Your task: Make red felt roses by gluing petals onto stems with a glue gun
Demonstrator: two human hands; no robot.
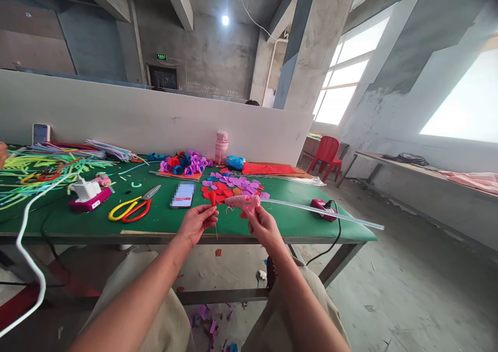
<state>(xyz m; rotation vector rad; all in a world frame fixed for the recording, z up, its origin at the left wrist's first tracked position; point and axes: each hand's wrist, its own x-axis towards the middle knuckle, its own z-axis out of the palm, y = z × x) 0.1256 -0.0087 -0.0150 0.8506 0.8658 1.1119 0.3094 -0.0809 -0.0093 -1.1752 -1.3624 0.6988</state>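
Observation:
My left hand [197, 223] pinches a small red paper flower [212, 198], with a thin wire stem hanging below the fingers. Wrapped round the handle of a pink glue gun [245, 202] is my right hand [265, 227]. The gun's nozzle points left toward the red flower, a short gap apart. From its back a long clear glue stick [322, 210] runs out to the right past the table's edge. Behind both hands lie loose red petals [220, 190] and purple petals [249, 186], some partly hidden by the gun.
Scissors [134, 205], a phone [182, 194] and a white plug on a maroon socket [87, 195] lie left on the green table [155, 225]. Finished-looking flowers [187, 164], a pink bottle [221, 147] and red sheets [268, 168] line the back. Another socket [323, 210] sits right, its black cable hanging down.

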